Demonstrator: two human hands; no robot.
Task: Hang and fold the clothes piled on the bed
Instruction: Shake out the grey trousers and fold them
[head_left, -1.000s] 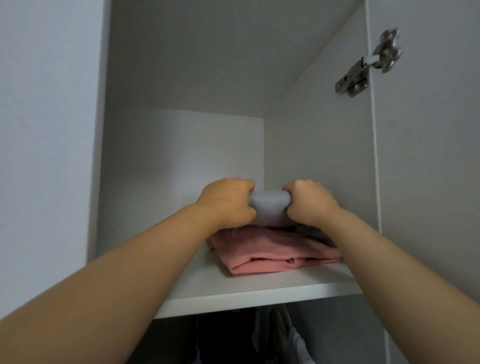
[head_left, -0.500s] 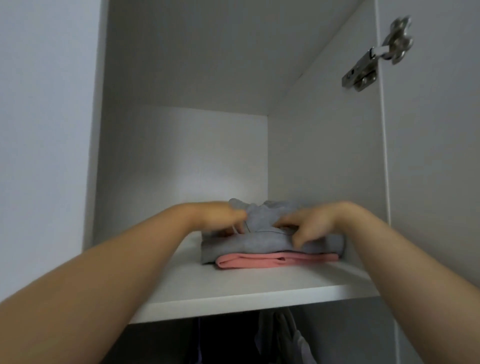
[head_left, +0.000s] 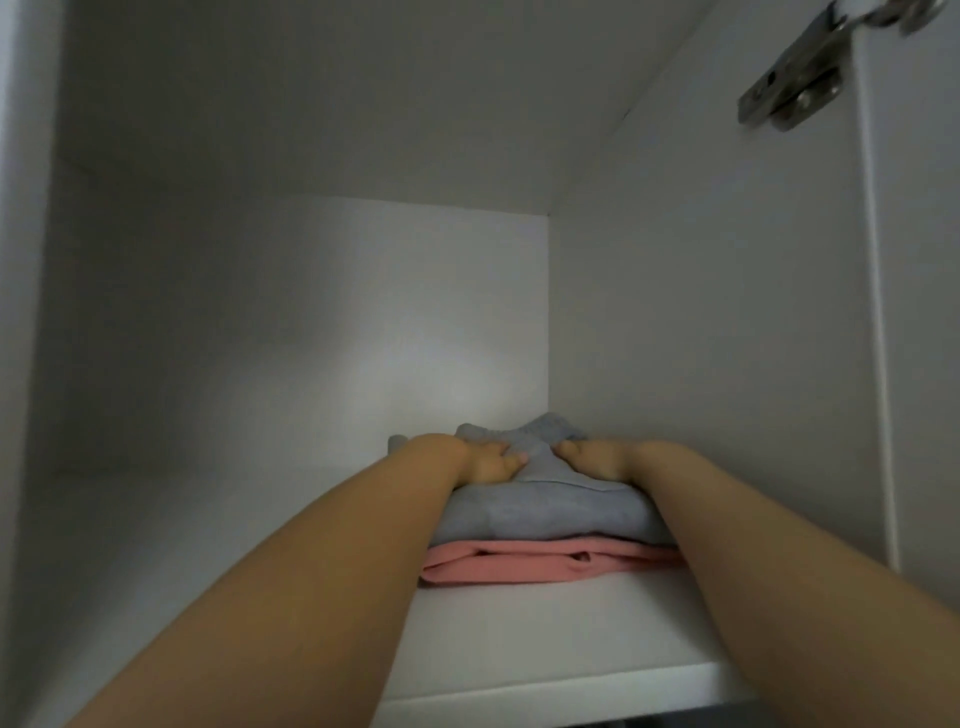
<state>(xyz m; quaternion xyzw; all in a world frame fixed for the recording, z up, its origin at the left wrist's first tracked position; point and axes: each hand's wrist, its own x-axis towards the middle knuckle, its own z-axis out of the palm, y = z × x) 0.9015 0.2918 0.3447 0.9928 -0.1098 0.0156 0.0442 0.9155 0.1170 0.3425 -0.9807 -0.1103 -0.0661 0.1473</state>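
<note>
A white wardrobe stands open, and up high inside it is a white shelf with plain white walls all around. A shiny metal hinge sits at the top right, where the door joins the side wall.

On the shelf, pushed over to the right side near the wall, are two folded clothes in a small stack. The pink folded cloth lies on the bottom, flat on the shelf. The gray folded cloth lies right on top of it (it looks thicker and a bit lumpy at the back).

Both bare arms reach up into the wardrobe. The left hand rests on top of the gray cloth with its fingers laid out on the cloth, pressing down. The right hand rests on the gray cloth too, just beside the left one, fingers spread flat on it. A little bump of gray cloth sticks up between the two hands.
</note>
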